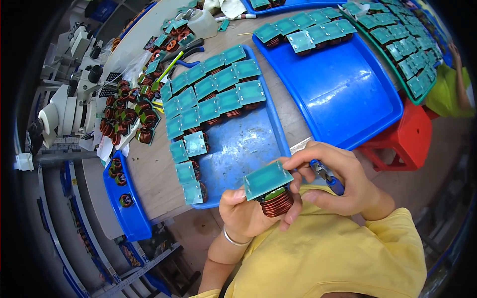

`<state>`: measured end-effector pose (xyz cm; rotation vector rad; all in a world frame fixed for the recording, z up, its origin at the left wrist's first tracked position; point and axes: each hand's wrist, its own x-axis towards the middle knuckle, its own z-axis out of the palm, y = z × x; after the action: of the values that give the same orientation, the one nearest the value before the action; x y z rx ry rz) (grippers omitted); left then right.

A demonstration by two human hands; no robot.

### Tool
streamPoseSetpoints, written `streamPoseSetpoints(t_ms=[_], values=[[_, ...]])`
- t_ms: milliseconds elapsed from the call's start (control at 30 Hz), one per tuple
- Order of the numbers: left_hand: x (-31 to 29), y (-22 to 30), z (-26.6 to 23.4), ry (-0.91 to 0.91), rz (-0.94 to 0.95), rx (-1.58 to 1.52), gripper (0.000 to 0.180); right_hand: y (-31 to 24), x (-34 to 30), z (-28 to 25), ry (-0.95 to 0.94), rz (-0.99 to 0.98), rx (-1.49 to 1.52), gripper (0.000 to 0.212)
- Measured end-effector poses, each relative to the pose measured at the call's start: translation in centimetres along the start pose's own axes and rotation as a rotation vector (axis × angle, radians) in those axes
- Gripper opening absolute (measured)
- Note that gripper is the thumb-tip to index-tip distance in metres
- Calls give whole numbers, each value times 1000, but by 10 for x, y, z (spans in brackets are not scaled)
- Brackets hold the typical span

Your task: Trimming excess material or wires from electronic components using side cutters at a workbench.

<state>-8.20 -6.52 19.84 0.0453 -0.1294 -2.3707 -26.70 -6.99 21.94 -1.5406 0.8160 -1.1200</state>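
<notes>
In my left hand is a copper-wound coil with a flat green circuit board on top, held above the near edge of a blue tray. The thumb lies at the board's left edge and fingers curl around the coil. My right hand is wrapped around small blue-handled cutters, whose handles partly show. Its index finger reaches to the board's right corner. The worn blue tray holds rows of similar board-topped coils at its far and left sides.
A second blue tray has boards along its far end; a fuller green tray stands beyond it. Loose coils and pliers lie at left, near a microscope. A red stool and another person's arm are at right.
</notes>
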Motion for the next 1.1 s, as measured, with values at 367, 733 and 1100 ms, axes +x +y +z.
streamPoseSetpoints(t_ms=[367, 733, 1100], values=[[3, -2, -1, -104, -37, -47, 79, -6, -1, -1, -28, 19, -13, 42], [-3, 2, -6, 35, -38, 116, 80, -3, 1, -1, -46, 22, 46, 43], [-6, -16, -39, -258, -96, -578, 68, 0, 3, 2, -127, -97, 231, 48]])
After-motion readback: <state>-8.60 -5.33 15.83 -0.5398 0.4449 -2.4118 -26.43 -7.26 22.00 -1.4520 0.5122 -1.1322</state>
